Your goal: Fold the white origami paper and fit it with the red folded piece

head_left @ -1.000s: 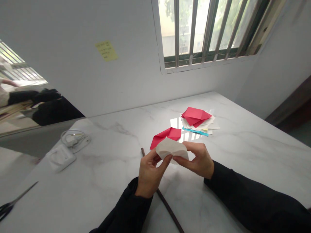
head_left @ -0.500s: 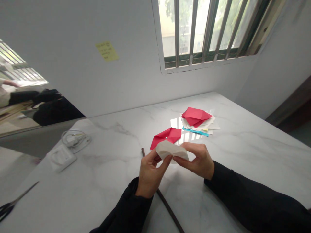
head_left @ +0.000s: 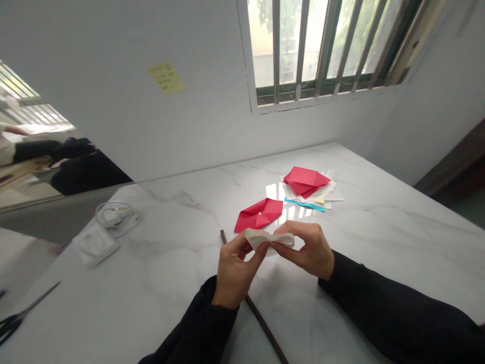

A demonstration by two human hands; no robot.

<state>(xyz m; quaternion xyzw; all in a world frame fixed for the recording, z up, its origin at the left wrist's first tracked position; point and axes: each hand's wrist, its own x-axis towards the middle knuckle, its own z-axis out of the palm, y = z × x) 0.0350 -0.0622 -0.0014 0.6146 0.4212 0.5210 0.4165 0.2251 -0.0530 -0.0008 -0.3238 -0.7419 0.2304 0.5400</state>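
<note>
Both hands hold a small piece of white paper just above the marble table. My left hand pinches its left end between thumb and fingers. My right hand pinches its right end, fingers curled over the top edge. The paper is squeezed flat and curved between them. A folded red paper lies on the table just beyond the hands. Under my left wrist a thin dark stick runs diagonally across the table.
A stack of coloured sheets topped by another folded red paper lies at the back right. A white charger with coiled cable sits at the left. Scissors lie at the near left edge. A barred window is behind.
The white paper has been pressed flatter between my hands, so more of the folded red paper behind it shows. The hands stay in nearly the same place.
</note>
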